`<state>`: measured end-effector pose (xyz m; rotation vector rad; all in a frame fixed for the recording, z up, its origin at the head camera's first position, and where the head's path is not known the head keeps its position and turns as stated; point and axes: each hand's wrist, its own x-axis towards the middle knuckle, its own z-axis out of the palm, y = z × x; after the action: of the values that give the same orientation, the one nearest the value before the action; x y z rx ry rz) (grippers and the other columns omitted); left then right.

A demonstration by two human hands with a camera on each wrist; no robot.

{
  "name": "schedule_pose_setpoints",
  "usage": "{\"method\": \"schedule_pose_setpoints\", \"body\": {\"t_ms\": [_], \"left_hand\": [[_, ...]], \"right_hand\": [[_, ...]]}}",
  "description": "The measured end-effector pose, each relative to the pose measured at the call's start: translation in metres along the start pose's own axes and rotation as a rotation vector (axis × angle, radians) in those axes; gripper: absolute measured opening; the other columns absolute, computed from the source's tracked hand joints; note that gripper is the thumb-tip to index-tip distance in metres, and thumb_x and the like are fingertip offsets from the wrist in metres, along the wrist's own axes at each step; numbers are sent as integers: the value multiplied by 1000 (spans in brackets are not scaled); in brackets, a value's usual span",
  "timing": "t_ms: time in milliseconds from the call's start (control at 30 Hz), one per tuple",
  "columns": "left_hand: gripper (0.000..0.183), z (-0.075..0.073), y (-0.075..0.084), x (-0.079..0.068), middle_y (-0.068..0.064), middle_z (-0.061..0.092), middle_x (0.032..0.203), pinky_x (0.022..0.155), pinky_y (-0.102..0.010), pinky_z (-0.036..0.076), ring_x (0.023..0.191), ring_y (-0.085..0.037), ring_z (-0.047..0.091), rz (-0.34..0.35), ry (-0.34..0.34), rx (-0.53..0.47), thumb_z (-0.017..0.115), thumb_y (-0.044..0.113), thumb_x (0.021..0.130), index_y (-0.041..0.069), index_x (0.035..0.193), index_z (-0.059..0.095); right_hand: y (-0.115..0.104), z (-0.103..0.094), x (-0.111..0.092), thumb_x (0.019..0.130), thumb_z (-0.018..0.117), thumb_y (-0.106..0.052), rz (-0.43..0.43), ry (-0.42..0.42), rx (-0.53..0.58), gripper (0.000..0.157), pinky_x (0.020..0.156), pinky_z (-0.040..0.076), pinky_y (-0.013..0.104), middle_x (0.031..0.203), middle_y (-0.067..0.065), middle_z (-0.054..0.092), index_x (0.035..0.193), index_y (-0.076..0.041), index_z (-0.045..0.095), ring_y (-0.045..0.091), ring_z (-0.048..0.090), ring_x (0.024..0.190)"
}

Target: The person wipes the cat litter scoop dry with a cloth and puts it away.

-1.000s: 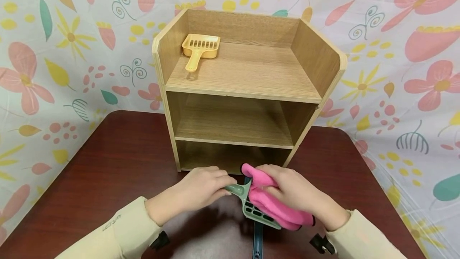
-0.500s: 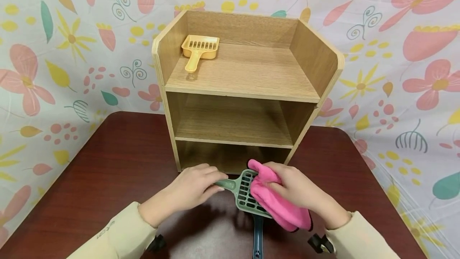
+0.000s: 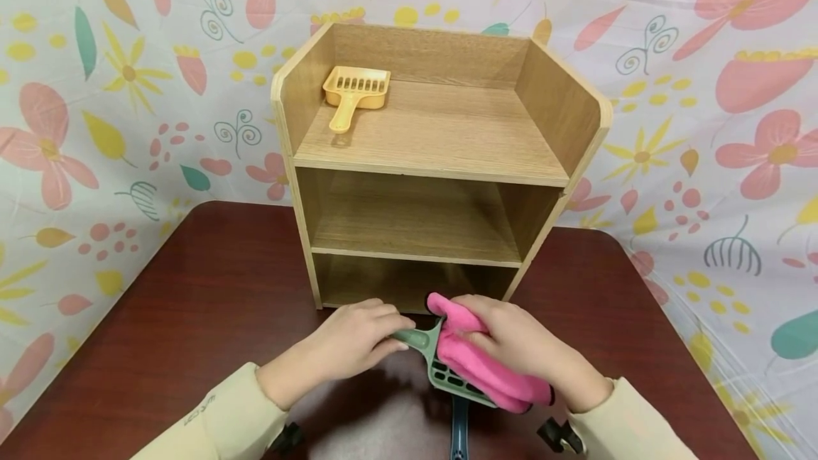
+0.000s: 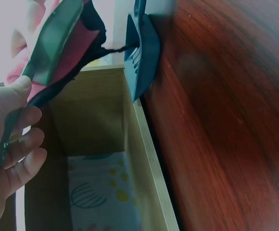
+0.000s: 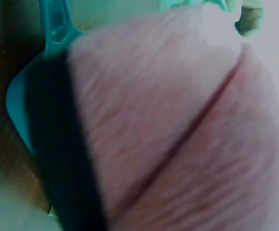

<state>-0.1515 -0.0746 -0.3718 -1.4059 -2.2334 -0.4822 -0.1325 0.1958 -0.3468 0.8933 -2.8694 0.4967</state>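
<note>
My left hand grips the handle of a green slotted litter scoop, its head pointing right. In the left wrist view, thumb and fingers wrap that scoop's handle. My right hand holds a bunched pink cloth with dark edging against the scoop's head, covering most of its slots. The cloth fills much of the right wrist view and hides the right hand's fingers there. Below them a blue litter scoop lies on the table, its head hidden in the head view; its head shows in the left wrist view.
A wooden shelf unit with three levels stands at the back of the dark red table. On its top level, at left, sits a yellow litter scoop. A flower-patterned sheet hangs behind.
The cloth slid right and toward me across the green scoop, baring more slots, then came back over them. The scoop shifted left, then right again in the left hand.
</note>
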Motion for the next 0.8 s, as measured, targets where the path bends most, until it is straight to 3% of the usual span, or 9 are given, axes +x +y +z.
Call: {"method": "schedule_pose_setpoints", "body": {"t_ms": [300,500,667,800], "left_hand": [[23,1,-5,-8,9,64,88,72,-22,51,81,-9,60,-22,1,-18,69,30,85,17,104,67],[24,-1,-10,-17,8,66,92,73,-24,51,82,-10,61,-53,29,-20,69,28,85,15,105,66],[26,0,-13,-22,8,67,91,73,-25,51,81,-10,62,-59,93,0,72,26,82,14,105,66],[27,2,-14,-24,7,67,89,73,-25,51,80,-9,63,-76,157,10,74,25,79,13,102,67]], "right_hand": [[9,4,-4,87,65,-16,-40,26,52,31,81,51,29,103,-15,63,115,-26,60,1,58,89],[16,5,-9,85,67,-11,-9,78,133,32,75,50,24,93,-16,63,112,-25,60,-1,57,81],[20,8,-16,84,69,-9,74,174,244,31,68,48,22,86,-9,64,111,-21,60,1,55,76],[17,14,-22,86,69,-13,234,257,372,26,68,49,22,88,-2,66,111,-15,61,3,56,77]]}}
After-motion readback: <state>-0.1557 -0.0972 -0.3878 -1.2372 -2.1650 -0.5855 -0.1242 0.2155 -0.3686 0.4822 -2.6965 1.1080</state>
